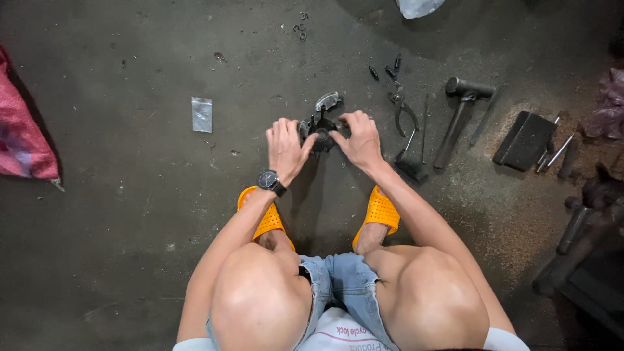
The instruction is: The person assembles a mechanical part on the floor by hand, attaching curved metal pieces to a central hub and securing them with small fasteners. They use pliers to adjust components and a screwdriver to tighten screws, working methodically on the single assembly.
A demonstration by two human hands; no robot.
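At nine o'clock a small plastic bag (202, 114) lies set aside. My left hand (286, 148) and right hand (359, 138) clench the dark metal assembly (320, 133) at centre, steadying it on the floor; pliers (402, 112) and hammer (460, 112) wait at three o'clock

small clear plastic bag (202, 114) lying flat on the concrete floor (117, 214), rectangular, silvery-grey, well left of the hands. pink woven sack (19, 133) at the left edge, partly out of frame. pale plastic bag (418, 6) at the top edge, cut off. purple crumpled bag (610, 104) at the right edge.
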